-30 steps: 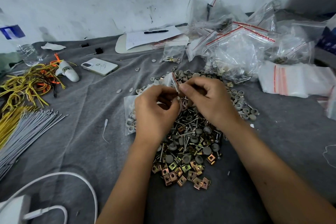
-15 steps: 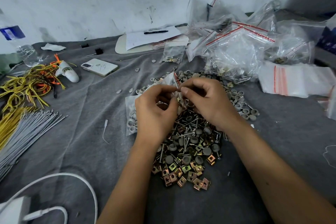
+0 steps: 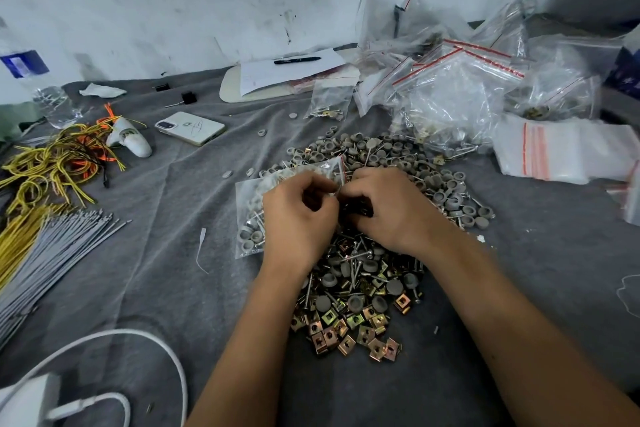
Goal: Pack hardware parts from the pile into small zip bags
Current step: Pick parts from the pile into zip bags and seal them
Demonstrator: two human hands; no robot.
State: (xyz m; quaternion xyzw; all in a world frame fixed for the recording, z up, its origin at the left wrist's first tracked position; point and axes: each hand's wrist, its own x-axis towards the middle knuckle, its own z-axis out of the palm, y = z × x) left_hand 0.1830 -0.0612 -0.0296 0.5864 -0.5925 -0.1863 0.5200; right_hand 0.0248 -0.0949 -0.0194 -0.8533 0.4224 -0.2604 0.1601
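A pile of hardware parts (image 3: 360, 291) lies on the grey cloth: screws, grey round caps and brass-coloured square clips. My left hand (image 3: 298, 218) pinches the mouth of a small clear zip bag (image 3: 252, 211) with a red strip, which holds grey caps and screws and lies to the left of the pile. My right hand (image 3: 391, 208) meets it at the bag's mouth, fingers curled and pinching there; whether it holds the bag edge or a part is hidden.
Filled and empty zip bags (image 3: 460, 100) are heaped at the back right. A phone (image 3: 189, 127), papers with a pen (image 3: 297, 60), yellow wires (image 3: 48, 163), grey cable ties (image 3: 52, 253) and a white charger cable (image 3: 114, 336) lie around on the left.
Both hands have sunk slightly toward the pile, still joined at the bag's mouth. The bag stays in place.
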